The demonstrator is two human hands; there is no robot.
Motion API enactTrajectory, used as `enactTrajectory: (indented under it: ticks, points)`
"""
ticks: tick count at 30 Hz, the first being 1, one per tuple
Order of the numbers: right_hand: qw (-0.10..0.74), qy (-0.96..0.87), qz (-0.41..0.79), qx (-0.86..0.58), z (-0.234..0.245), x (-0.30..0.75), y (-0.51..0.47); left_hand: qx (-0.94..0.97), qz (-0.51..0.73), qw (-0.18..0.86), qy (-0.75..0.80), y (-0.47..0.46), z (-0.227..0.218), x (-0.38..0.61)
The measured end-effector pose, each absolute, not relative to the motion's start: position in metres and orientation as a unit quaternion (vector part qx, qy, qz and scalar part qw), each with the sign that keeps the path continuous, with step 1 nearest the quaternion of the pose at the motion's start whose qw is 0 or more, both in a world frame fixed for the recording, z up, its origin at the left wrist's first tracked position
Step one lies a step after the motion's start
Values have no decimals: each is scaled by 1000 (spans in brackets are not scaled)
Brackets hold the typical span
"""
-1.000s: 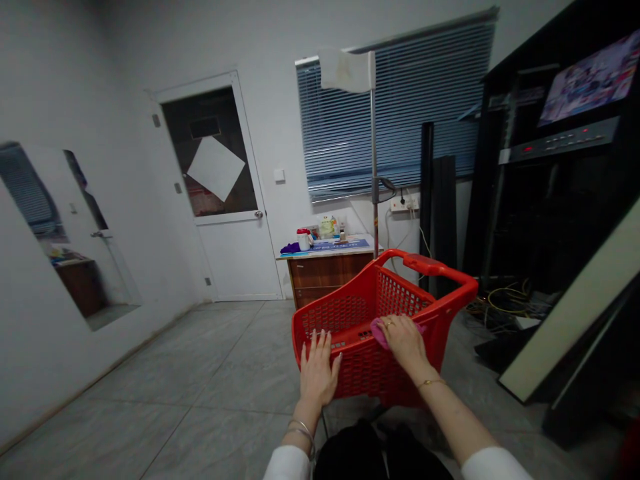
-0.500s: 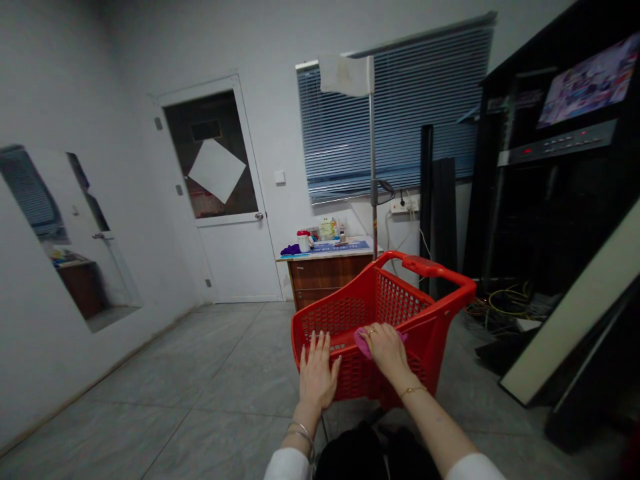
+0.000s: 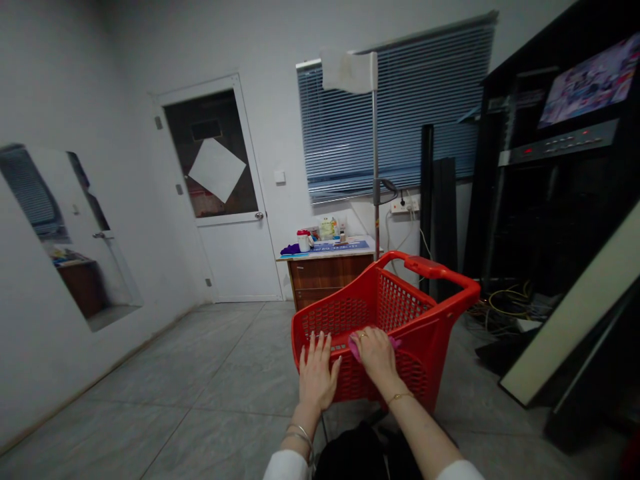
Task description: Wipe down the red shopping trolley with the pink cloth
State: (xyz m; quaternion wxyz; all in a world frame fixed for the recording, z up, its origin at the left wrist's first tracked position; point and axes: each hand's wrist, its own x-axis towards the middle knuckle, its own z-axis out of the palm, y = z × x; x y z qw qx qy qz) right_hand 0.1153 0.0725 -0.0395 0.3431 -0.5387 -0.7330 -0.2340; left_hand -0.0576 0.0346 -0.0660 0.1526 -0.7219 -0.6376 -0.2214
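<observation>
While right hand [image 3: 377,358] grips pink cloth [image 3: 355,348] on red cart [image 3: 428,353], left hand [image 3: 317,379] rests there, fingers straight; desk mat [image 3: 341,247] lettering too small.

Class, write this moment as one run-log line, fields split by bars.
left hand: open, on near side of red cart | right hand: holding pink cloth against same side | wooden cabinet: beyond cart

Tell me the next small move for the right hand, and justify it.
Probably slide the right hand, with its pink cloth, slightly toward the left hand: the cloth is at the red cart's near rim, a short uncovered stretch shows between the hands, and the left hand rests flat on that same side.
</observation>
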Motion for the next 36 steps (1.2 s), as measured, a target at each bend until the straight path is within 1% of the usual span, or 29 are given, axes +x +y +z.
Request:
enactTrajectory:
  ticks: [3, 7, 9, 11, 15, 17, 20, 24, 31, 36]
  points:
    - [318, -740, -251, -537, -23, 166, 84, -727, -218, 148, -634, 35, -65, -61]
    - [312, -693, -287, -583, -4, 223, 99, -723, -229, 150, -635, 39, -70, -59]
    - [324, -662, -296, -608, -7, 211, 96, -721, -240, 145, -634, 40, -72, -56]
    - [334, -659, -291, -608, -20, 175, 88, -719, -251, 139, -633, 41, -73, -55]
    - [343, -726, -249, -542, -39, 116, 74, -722, -245, 141, -632, 40, -72, -58]
    - [326, -742, -245, -532, -36, 125, 76, -728, -233, 141, -630, 40, -71, -60]
    - [295, -736, -259, -551, -21, 172, 87, -731, -226, 139, -629, 41, -71, -62]
    - [278, -716, -271, -580, -6, 214, 93, -733, -230, 133, -626, 44, -69, -62]
    - [292, -699, -291, -584, -15, 198, 72, -748, -226, 111, -614, 44, -66, -74]
    - [289, -692, -286, -596, -17, 203, 62, -733, -223, 110, -633, 43, -59, -59]
